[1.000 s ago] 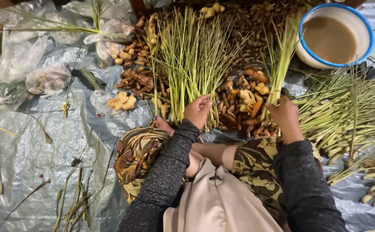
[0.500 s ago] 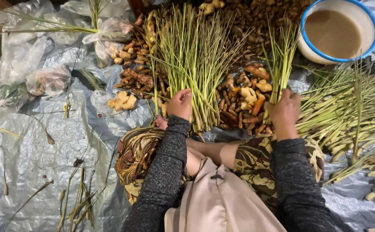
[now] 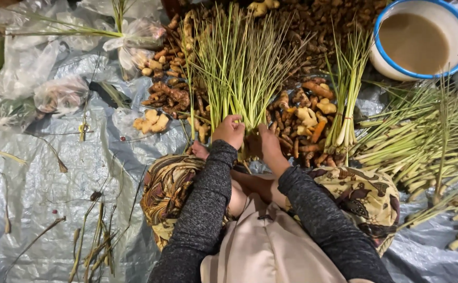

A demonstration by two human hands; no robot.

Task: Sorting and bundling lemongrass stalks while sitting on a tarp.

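1. Hands meet at the base of a big lemongrass bunch [image 3: 239, 68], which fans upward over a heap of roots [image 3: 297, 112] on the grey tarp [image 3: 45, 178].
2. Left hand [image 3: 229, 131] has its fingers curled round the left side of the bunch's base, its grip closed on the stalks.
3. Right hand [image 3: 268, 142] presses against the right side of the same base; its fingers are tucked behind the stalks, so I cannot tell how tightly they close.
4. Both arms wear dark grey sleeves [image 3: 202, 209], reaching out over a patterned brown cloth [image 3: 168, 188] on the person's lap.
5. Just right of the hands a smaller bunch [image 3: 347, 89] lies over the roots, thick ends toward the person.
6. Farther right a loose pile of stalks [image 3: 423, 141] spreads across the tarp.
7. At upper right a white bowl [image 3: 378, 57] with a blue rim holds murky brown liquid.
8. Off to the left lie clear plastic bags [image 3: 56, 94], and a few dry stems [image 3: 92, 241] are scattered at lower left.
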